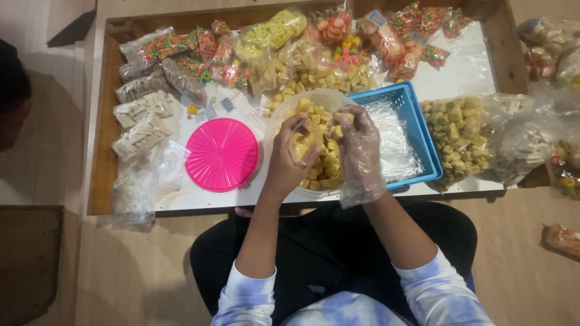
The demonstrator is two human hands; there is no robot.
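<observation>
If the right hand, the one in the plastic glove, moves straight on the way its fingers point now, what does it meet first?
The right hand points up-left, over the bowl of yellow snack cubes. It would probably meet the small bag held by the left hand first, though depth is unclear.

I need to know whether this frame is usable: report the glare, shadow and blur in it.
Head view: even indoor light; glare on the plastic sheet in the blue basket and on the white tabletop; soft shadow on the floor at left; edges bow slightly; left hand and gloved right hand over the bowl are a little soft, snack pieces still readable.
</observation>
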